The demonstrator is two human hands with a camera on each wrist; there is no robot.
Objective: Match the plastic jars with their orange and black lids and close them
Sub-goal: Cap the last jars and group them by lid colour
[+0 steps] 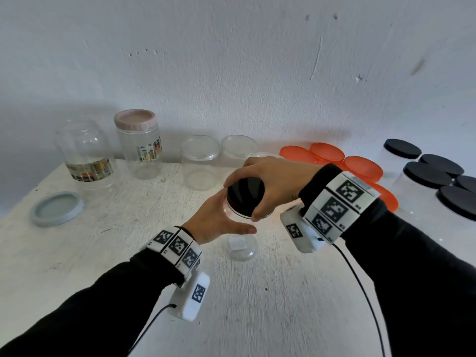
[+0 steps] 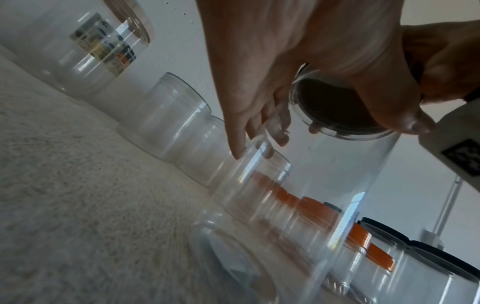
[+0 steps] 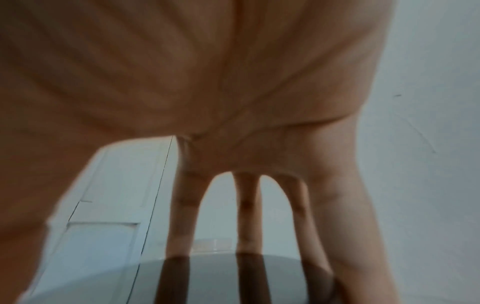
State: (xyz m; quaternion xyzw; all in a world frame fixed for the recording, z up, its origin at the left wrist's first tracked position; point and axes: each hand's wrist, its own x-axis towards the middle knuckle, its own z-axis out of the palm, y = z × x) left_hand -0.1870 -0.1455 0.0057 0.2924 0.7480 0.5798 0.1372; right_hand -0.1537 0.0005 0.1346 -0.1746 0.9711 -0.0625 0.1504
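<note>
Your right hand [image 1: 270, 186] grips the black lid [image 1: 246, 195] from above on the clear jar [image 1: 240, 243] at the table's [image 1: 77, 253] middle while your left hand [image 1: 219, 220] cups its wall, so keep the lid level and steady the jar as you twist.

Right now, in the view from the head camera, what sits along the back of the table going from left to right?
Grey-blue lid → big labelled jar without a lid → tall jar with a pinkish lid → two open clear jars → loose orange lids → jars closed with black lids.
</note>
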